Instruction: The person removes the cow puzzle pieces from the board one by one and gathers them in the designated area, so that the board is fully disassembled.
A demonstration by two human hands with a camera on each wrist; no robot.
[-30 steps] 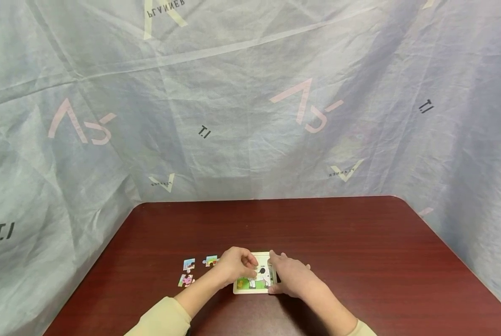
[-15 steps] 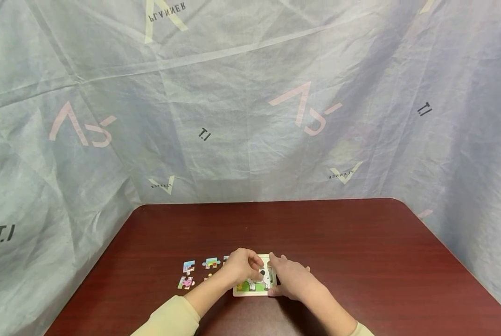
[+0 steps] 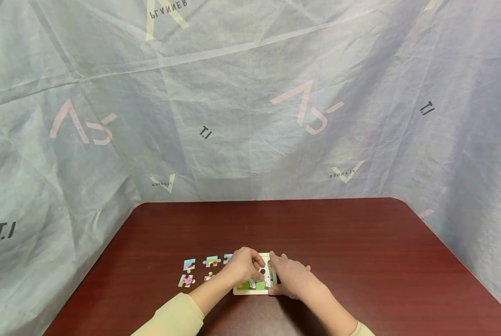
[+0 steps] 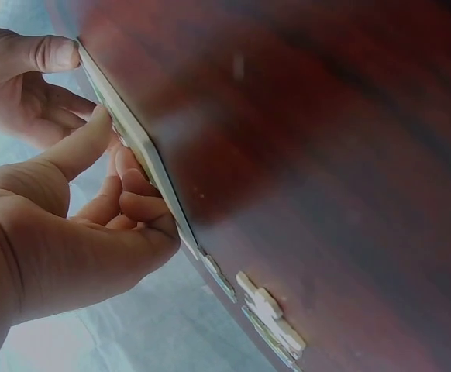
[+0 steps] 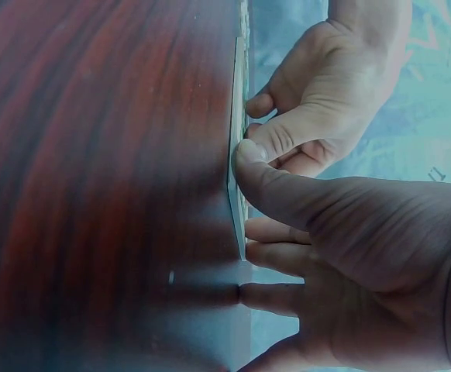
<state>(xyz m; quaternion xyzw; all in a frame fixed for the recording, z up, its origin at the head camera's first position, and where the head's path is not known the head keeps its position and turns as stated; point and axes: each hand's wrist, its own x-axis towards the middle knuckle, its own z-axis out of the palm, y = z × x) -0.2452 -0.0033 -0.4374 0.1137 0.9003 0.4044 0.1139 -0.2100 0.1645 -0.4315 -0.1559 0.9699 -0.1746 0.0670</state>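
A shallow puzzle tray (image 3: pixel 246 293) with a pale rim lies on the table, showing part of a white cow on green grass. My left hand (image 3: pixel 243 266) reaches over its left side, thumb and index bent towards each other around a puzzle piece in the picture; that piece is mostly hidden. With the thumb at the near edge and the index at the far edge, my right hand (image 3: pixel 291 277) holds the tray's right end. In the left wrist view the tray (image 4: pixel 144 151) appears edge-on under both hands.
Several loose puzzle pieces lie left of the tray, among them a pink one (image 3: pixel 186 280), a blue one (image 3: pixel 189 265) and a colourful one (image 3: pixel 212 261). The dark red table (image 3: pixel 338 233) extends behind and right. A grey printed cloth (image 3: pixel 233 93) hangs around it.
My left hand has shifted slightly right over the tray, uncovering more of the loose pieces behind its wrist. My right hand has kept its place on the tray's right end.
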